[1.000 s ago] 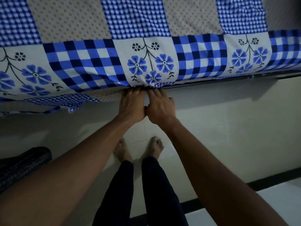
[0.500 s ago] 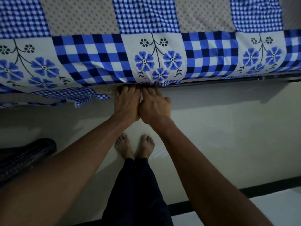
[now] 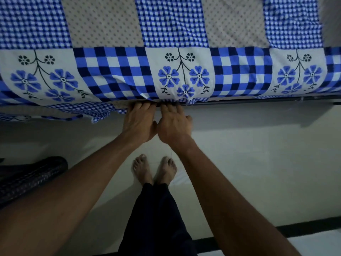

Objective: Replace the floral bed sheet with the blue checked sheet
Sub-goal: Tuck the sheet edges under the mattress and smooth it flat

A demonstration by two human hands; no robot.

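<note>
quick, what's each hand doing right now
Left hand: open, straight fingers pushing the blue checked sheet under at the bed's edge.
Right hand: open, pushing the same edge.

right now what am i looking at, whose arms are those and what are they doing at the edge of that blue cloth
No machine here. The one picture comes from a camera worn on a person's head, looking down, so the arms are their own. The cloth is the blue checked sheet, a bed sheet spread flat. The left hand and right hand sit side by side at its near edge, fingers reaching under the sheet's hem, tips hidden; it looks like tucking. Left of the hands the loose hem hangs down; to the right it lies along a dark rail. Below are bare feet on a pale floor.
</note>
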